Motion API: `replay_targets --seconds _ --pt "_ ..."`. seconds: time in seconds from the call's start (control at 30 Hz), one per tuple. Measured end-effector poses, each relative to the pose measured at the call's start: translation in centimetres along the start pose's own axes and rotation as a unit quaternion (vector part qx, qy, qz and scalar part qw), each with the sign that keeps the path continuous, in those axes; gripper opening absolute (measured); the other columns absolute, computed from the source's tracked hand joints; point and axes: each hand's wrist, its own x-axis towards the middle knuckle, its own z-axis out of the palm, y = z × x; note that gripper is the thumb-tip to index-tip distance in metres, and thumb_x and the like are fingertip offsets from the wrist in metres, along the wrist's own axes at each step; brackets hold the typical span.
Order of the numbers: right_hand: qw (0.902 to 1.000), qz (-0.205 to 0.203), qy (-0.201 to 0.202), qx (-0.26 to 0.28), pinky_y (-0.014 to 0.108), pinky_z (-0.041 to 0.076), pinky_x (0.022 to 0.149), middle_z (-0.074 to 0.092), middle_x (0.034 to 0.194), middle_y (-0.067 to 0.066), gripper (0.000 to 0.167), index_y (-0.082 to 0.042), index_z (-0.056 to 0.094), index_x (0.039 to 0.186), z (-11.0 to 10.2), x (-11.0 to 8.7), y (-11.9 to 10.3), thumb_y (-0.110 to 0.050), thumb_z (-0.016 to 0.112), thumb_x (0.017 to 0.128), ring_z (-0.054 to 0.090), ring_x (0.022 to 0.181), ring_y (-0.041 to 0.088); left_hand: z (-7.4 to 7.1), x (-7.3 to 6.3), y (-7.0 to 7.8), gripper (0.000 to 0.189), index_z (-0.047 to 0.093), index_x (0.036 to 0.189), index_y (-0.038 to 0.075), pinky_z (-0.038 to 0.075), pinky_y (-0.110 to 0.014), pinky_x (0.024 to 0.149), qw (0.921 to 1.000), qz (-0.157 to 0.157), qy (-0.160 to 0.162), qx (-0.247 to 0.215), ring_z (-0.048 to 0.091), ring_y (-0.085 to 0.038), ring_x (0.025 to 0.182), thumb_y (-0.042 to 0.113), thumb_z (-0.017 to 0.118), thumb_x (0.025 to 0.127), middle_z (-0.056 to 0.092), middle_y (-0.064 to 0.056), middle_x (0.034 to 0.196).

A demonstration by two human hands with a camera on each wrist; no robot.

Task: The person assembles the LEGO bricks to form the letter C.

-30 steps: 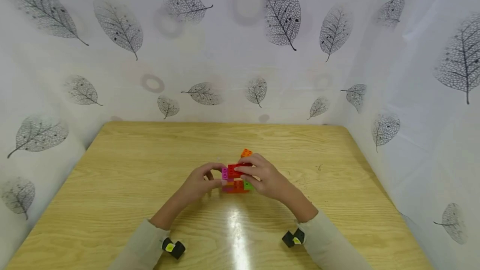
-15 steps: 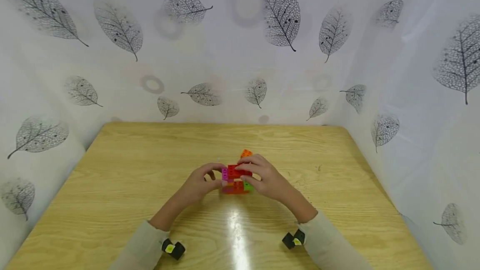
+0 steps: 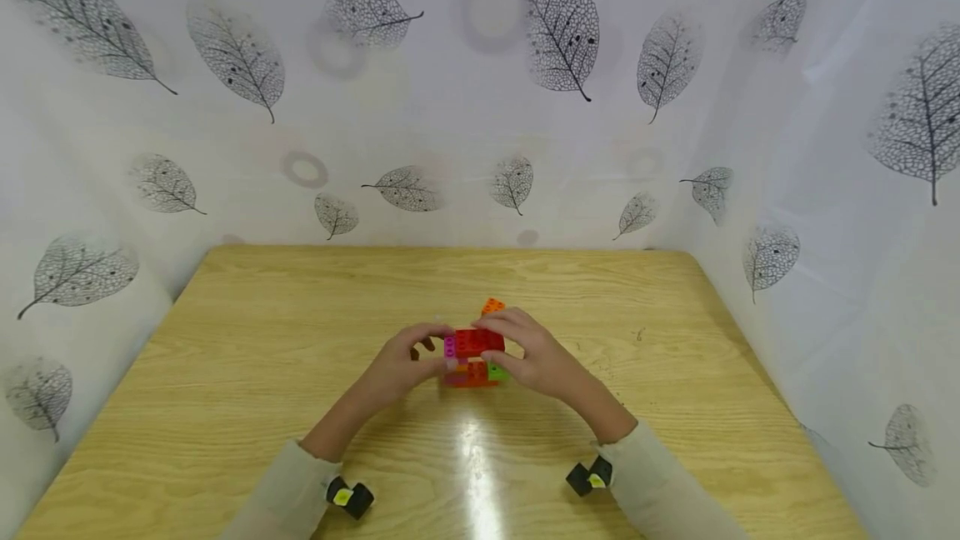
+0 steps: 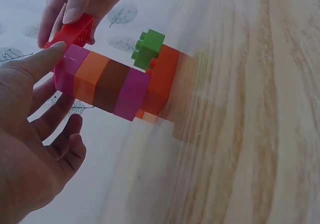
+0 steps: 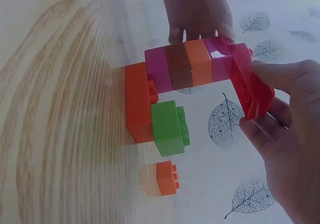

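Note:
A tower of toy building blocks stands on one end of a long orange-red block (image 5: pixel 136 103). From the bottom it runs magenta (image 5: pixel 159 71), brown (image 5: pixel 179 66), orange (image 5: pixel 199 61), magenta (image 5: pixel 218 58). A green block (image 5: pixel 166 128) sits on the base's other end. Across the tower's top lies a long red block (image 3: pixel 474 343), reaching out over the green side. My right hand (image 3: pixel 538 357) holds the red block's overhanging end between thumb and fingers. My left hand (image 3: pixel 403 367) pinches the tower's upper magenta block, its lower fingers loosely curled.
A loose orange block (image 3: pixel 492 305) rests on the wooden table (image 3: pixel 300 298) just behind the right hand. A white cloth (image 3: pixel 450 107) with leaf prints hangs around the table's back and sides.
A finger of my right hand has shifted off the red block's upper face, uncovering more of it. The left hand and the tower have barely moved.

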Motion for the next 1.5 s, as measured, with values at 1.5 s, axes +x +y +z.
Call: replay_targets --seconds 1.5 --pt "0.9561 0.283 -0.077 -0.006 0.045 0.051 0.097 0.063 0.123 0.012 0.059 -0.007 0.050 0.147 0.8 4.2 9.7 -0.027 0.071 0.095 0.061 0.112 0.027 1.0 0.9 1.2 0.042 0.067 0.131 0.019 0.040 -0.037 0.083 0.9975 0.057 0.020 0.037 0.049 -0.020 0.109 0.035 0.073 0.093 0.067 0.004 0.123"
